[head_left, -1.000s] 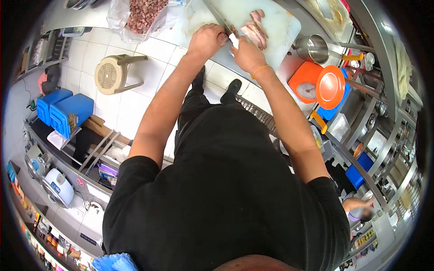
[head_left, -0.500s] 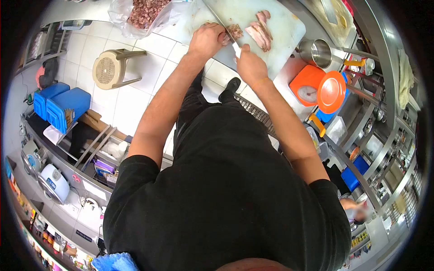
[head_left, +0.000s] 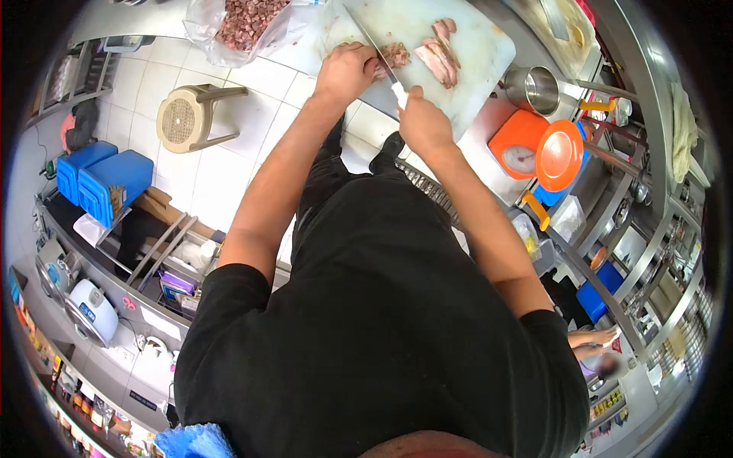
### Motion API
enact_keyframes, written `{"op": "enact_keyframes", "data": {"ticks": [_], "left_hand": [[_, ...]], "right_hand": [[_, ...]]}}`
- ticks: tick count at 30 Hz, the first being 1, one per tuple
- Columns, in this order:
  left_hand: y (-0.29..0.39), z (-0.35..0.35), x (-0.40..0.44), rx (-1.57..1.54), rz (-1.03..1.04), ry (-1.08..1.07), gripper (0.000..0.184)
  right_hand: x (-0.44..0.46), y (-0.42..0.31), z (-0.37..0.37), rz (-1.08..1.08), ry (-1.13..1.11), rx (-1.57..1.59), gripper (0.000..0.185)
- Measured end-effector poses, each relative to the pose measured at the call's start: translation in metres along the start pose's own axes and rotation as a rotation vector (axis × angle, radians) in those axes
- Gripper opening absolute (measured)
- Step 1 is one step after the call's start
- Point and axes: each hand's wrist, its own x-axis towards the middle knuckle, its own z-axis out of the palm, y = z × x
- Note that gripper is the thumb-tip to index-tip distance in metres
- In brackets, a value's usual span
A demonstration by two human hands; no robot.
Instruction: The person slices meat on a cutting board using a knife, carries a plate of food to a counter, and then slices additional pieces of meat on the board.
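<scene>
My right hand [head_left: 424, 120] is closed round the white handle of a long knife [head_left: 372, 44], whose blade points up and to the left over the white cutting board [head_left: 477, 65]. Left of the blade, my left hand [head_left: 346, 71] has its fingers curled on a piece of meat [head_left: 379, 71], mostly covered by the fingers. Chopped meat [head_left: 396, 54] lies just right of the blade. Several longer meat strips [head_left: 437, 55] rest farther right on the board. A clear plastic bag [head_left: 200, 30] with diced meat [head_left: 248, 23] sits to the left.
Right of the board are a steel pot [head_left: 532, 90], an orange kitchen scale [head_left: 513, 142] and an orange plate [head_left: 560, 156]. A beige stool [head_left: 180, 119] stands on the tiled floor at left, near blue bins [head_left: 114, 182]. Another person's arms [head_left: 592, 342] show at lower right.
The knife and my right hand have shifted slightly, the handle a little lower and to the left. My left hand stays almost in place. The other person's arms have come further into view.
</scene>
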Motion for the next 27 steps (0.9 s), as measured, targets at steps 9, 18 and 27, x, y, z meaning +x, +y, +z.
{"op": "enact_keyframes", "data": {"ticks": [9,18,27], "left_hand": [[0.016,-0.017,-0.013,0.049,-0.031,-0.058,0.023],[0.014,0.004,-0.025,0.051,-0.002,0.021,0.036],[0.028,-0.007,-0.017,0.178,0.002,-0.001,0.029]], "right_hand": [[0.049,-0.007,-0.004,-0.073,0.037,0.080,0.043],[0.011,0.025,-0.011,-0.039,0.045,0.055,0.040],[-0.012,0.007,-0.028,-0.032,0.033,0.010,0.032]]}}
